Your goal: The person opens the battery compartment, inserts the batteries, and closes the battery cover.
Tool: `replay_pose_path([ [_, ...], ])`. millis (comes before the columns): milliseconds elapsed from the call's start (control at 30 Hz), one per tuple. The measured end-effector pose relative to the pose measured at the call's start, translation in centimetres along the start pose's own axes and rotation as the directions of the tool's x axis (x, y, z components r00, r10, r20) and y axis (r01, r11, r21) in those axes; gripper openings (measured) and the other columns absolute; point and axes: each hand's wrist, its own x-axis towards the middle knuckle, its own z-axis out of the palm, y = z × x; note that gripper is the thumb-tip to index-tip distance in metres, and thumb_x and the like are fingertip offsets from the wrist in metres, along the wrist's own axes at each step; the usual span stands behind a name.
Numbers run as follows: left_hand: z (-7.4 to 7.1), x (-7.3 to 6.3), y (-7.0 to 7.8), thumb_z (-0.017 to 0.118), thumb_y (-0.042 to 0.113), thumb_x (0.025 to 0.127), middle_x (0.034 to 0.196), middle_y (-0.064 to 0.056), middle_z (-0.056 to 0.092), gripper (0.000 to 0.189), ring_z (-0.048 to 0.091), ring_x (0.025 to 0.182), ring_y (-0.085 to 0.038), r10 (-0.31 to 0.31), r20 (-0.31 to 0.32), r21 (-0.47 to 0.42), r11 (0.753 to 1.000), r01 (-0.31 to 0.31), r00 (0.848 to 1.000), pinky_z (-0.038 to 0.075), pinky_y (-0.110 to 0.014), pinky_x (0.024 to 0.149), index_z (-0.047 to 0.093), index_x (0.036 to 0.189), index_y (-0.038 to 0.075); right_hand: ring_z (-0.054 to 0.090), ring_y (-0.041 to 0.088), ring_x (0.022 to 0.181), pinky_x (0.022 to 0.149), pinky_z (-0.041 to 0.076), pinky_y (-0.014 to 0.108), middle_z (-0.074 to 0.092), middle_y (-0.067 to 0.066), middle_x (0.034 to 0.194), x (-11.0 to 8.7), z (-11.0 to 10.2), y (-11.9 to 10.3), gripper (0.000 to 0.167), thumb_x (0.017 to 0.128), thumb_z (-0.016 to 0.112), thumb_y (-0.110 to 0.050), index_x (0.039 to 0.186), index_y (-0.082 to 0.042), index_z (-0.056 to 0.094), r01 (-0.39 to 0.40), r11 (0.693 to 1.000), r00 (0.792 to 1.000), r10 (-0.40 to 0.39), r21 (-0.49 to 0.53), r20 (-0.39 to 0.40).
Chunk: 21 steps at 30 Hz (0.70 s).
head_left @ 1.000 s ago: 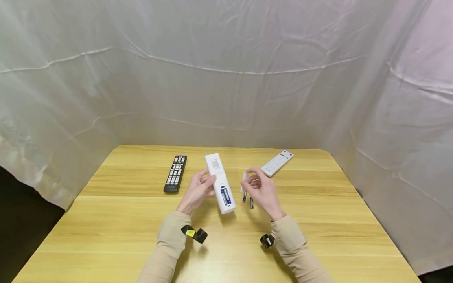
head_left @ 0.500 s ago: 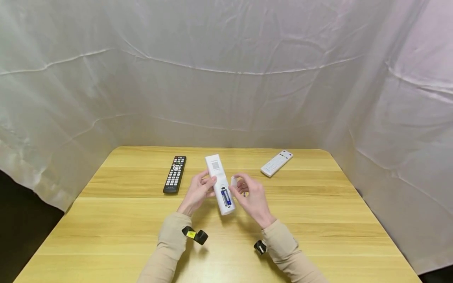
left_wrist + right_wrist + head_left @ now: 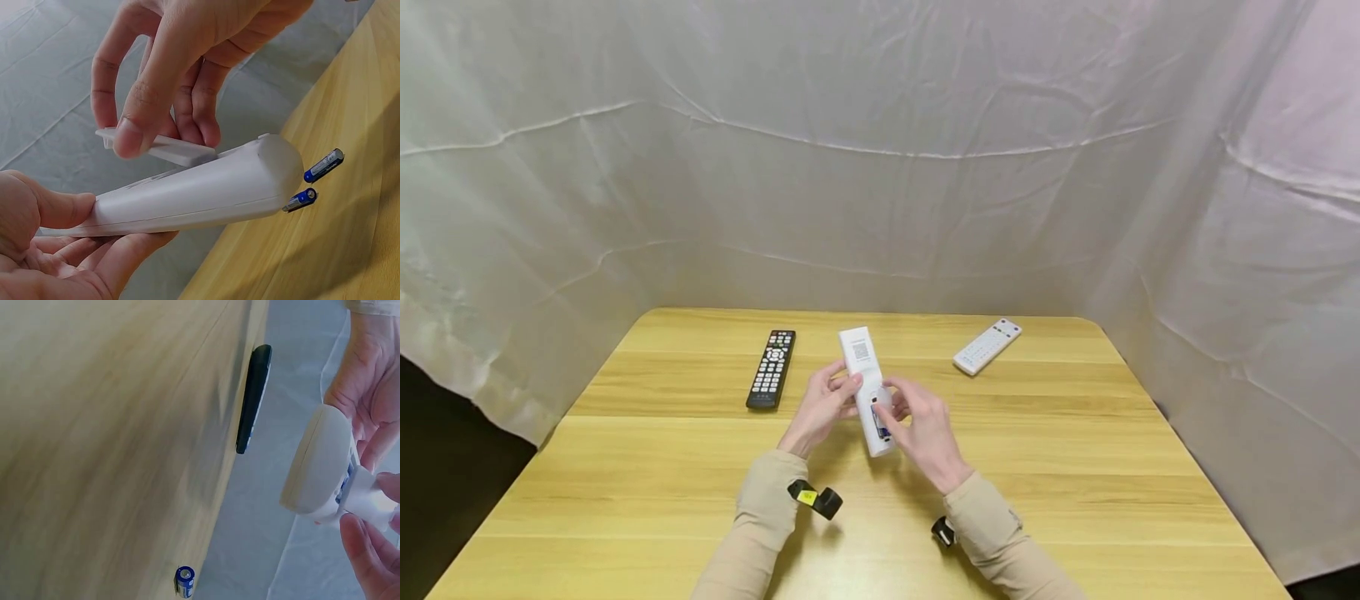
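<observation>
My left hand (image 3: 822,407) grips a white remote control (image 3: 859,348) by its side, back face up, raised above the table. Blue batteries (image 3: 881,423) sit in its uncovered compartment near the lower end. My right hand (image 3: 922,425) pinches a white battery cover (image 3: 178,150) between thumb and fingers. In the left wrist view the cover is tilted over the compartment, its lower end right at the remote's back. The right wrist view shows the cover (image 3: 369,499) close against the remote (image 3: 320,459), a bit of blue battery between them.
Two loose blue batteries (image 3: 324,165) lie on the wooden table (image 3: 1075,467), just past the remote's end. A black remote (image 3: 771,369) lies at the left, and another white remote (image 3: 987,346) at the back right. Grey cloth (image 3: 880,208) hangs behind the table.
My right hand has moved left with the battery cover, from above the loose batteries to over the remote's compartment. The left hand holds the remote nearly still.
</observation>
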Motion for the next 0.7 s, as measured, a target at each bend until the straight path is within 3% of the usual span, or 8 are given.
replay_pose_path([
  [267,0.16,0.06,0.08,0.049,0.005,0.104,0.131,-0.034,0.061,0.046,0.071,0.097,-0.018,0.001,-0.002,0.016,1.000,-0.001,1.000,0.065,-0.035,0.086,0.041,0.149,-0.002,0.065,0.016,0.062,0.054,0.061,0.030,0.068,0.009,0.077,-0.20,0.15,-0.23,0.036,0.082,0.080,-0.004,0.115,0.001,0.066,-0.009,1.000,0.999,0.010,-0.023,0.030],
  [533,0.16,-0.10,0.19,0.049,0.004,0.104,0.131,-0.034,0.061,0.046,0.071,0.101,-0.024,0.004,-0.005,0.033,0.999,-0.004,1.000,0.065,-0.037,0.088,0.042,0.150,0.000,0.064,0.014,0.062,0.053,0.051,0.010,0.067,0.007,0.076,-0.32,0.04,-0.73,0.034,0.083,0.080,-0.008,0.113,0.000,0.067,-0.026,0.997,0.997,0.031,-0.068,0.072],
  [700,0.09,-0.04,0.14,0.049,0.004,0.104,0.131,-0.035,0.060,0.047,0.071,0.101,-0.025,0.021,-0.014,0.032,0.999,-0.021,1.000,0.065,-0.038,0.088,0.041,0.150,-0.001,0.063,0.014,0.062,0.053,0.049,0.010,0.067,0.006,0.075,-0.39,-0.01,-0.83,0.032,0.083,0.080,-0.007,0.111,0.000,0.067,-0.039,0.995,0.994,0.047,-0.087,0.094],
])
